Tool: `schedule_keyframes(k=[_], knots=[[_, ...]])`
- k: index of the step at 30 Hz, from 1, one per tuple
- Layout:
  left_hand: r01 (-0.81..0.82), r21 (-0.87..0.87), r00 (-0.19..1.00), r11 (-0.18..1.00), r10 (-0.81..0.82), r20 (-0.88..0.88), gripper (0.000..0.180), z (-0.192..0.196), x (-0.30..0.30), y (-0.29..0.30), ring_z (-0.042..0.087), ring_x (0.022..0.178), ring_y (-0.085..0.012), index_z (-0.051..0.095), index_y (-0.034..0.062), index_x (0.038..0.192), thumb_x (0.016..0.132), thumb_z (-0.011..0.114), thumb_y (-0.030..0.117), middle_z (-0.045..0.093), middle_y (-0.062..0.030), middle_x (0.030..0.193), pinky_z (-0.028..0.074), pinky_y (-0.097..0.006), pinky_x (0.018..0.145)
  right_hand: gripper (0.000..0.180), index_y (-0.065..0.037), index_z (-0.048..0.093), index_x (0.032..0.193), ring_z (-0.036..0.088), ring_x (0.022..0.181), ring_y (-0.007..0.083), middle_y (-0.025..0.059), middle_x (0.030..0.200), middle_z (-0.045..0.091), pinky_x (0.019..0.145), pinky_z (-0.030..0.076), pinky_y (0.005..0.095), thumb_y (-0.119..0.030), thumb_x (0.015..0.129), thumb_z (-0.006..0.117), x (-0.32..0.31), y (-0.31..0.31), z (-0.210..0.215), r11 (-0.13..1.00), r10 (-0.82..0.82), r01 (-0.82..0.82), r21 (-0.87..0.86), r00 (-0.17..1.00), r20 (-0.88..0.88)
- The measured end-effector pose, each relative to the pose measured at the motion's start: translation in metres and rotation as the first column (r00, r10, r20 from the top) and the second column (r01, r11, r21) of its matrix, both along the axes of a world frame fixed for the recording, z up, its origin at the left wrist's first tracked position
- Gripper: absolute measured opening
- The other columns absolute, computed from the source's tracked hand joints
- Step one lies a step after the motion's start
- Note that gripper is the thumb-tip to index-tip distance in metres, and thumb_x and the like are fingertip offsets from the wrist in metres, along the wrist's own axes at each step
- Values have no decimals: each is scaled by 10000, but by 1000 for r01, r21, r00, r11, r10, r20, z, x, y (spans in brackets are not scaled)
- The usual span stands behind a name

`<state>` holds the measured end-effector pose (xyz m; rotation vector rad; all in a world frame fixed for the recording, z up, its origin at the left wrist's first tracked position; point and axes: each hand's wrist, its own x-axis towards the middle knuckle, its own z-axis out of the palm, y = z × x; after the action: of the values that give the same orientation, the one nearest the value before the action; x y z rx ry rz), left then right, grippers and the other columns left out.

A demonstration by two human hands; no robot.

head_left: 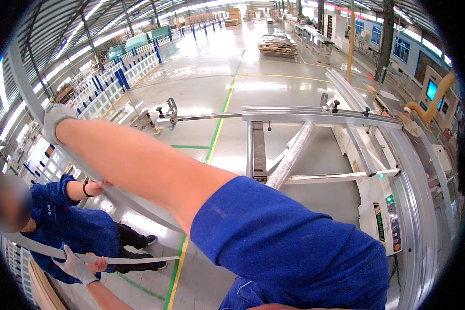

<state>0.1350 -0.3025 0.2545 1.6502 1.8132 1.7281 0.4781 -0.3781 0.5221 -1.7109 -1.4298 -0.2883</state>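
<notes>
My right arm in a blue sleeve reaches across to the upper left. There my right hand [58,122], in a pale glove, is closed around a long, pale grey strip [139,209] that looks curved. Lower down, my gloved left hand [73,266] grips a second pale grey strip [134,260], whose tapering end points right. I cannot tell whether the two strips are joined. A co-worker in blue stands at the left. One bare hand [94,187] of theirs touches the upper strip; fingers of the other [96,264] are at the lower strip beside my left hand.
A sliding-table saw with a metal frame [320,116] and a button panel [392,222] stands at the right. White fencing [108,93] runs along the left. Stacked boards [278,45] lie farther off. Green and yellow lines [227,98] mark the grey floor.
</notes>
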Motion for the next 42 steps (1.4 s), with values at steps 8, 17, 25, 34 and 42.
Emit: schedule_keyframes(k=[8,17,25,34,42], knots=[[357,264,910,896,-397,120,656,-37,-24,-14,623,1103,-266,451,-39,1438,931,743,257,592,-185,1323,530,-371,910,541,-5,680,1182,713,1031,341,186,1086,732,886,560,417,-418,835,635,-34,-34,-99,979,102,-68,-191,979,176],[828,104,518,552,-822,236,700,-63,35,-85,669,1014,-346,269,-59,1456,931,703,101,490,-307,1322,652,-447,841,1040,60,350,1483,534,1273,401,279,1352,535,1090,429,412,-399,670,809,-76,-198,-280,772,555,-600,-212,798,-235],[947,-148,-259,-285,-950,174,709,64,141,-306,585,766,-160,381,-75,1448,801,667,-24,576,-86,977,527,-291,674,997,-56,386,1470,532,1288,327,204,1357,561,1083,437,386,-281,620,857,-96,-301,-288,739,659,-559,376,485,-574],[722,-207,-626,-660,-751,210,897,54,186,-457,561,1135,-241,369,-83,1467,768,815,260,547,-174,1314,450,-409,1007,705,-10,540,1305,629,1079,211,156,1168,674,967,499,364,-237,716,854,-97,-497,-323,928,343,-99,360,605,-718],[895,-218,-399,-389,-917,-6,400,-66,153,-643,643,947,-241,641,2,1132,850,789,243,672,-121,1066,525,-365,843,979,-13,316,1500,493,1295,295,233,1315,533,1090,396,390,-421,781,840,-121,-692,-354,945,-131,327,36,475,-870]])
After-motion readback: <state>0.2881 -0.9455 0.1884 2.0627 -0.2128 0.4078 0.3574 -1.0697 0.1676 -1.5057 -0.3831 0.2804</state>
